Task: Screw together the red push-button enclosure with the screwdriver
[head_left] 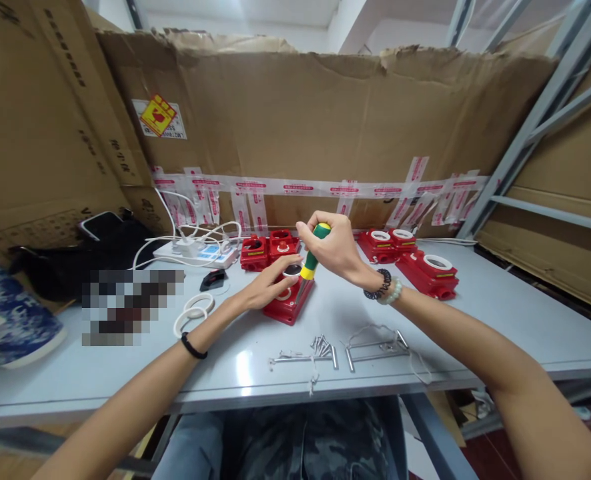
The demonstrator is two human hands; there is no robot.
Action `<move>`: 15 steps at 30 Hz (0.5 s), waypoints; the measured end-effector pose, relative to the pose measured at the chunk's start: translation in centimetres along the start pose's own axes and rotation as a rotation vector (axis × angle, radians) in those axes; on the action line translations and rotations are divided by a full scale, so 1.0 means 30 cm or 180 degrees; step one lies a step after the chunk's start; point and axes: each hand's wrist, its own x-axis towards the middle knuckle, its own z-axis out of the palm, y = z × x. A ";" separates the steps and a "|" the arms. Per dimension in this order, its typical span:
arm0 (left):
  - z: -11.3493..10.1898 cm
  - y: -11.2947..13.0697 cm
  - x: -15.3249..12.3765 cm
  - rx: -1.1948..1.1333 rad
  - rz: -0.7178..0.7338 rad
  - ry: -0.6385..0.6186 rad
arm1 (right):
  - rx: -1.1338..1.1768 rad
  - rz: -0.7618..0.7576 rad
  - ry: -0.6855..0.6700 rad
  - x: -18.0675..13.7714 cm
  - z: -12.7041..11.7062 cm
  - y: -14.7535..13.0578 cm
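My right hand [331,245] grips a green and yellow screwdriver [311,261] held upright, its tip down on a red plastic housing [288,303] at the middle of the grey table [500,320]. Resting on top of that housing, my left hand [269,283] holds it steady, fingers by a white ring. Several screws [324,346] lie loose in front of the housing, beside long metal pins [370,348].
More red housings stand behind [269,249] and to the right [428,271]. Two white rings [194,312], a black small part [213,279], a white power strip with cables [200,253] and a black bag [100,257] lie at left. Taped cardboard walls [325,133] and a metal rack [540,127] surround.
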 end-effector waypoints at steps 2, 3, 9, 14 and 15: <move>0.013 -0.009 0.002 -0.0017 0.0006 0.0065 | 0.0001 -0.0029 0.0019 0.000 0.014 0.004; 0.018 -0.011 0.002 -0.0011 0.0019 0.0090 | 0.0004 -0.0039 0.0020 0.000 0.019 0.006; 0.022 -0.009 0.001 0.0021 0.0030 0.0118 | -0.0091 -0.0011 0.0016 0.000 0.030 0.007; 0.024 -0.019 0.003 0.0060 0.0094 0.0144 | -0.0247 -0.0072 0.0086 -0.002 0.032 0.008; 0.025 -0.022 0.004 0.0058 0.0101 0.0148 | -0.0284 -0.0085 0.0105 -0.001 0.033 0.010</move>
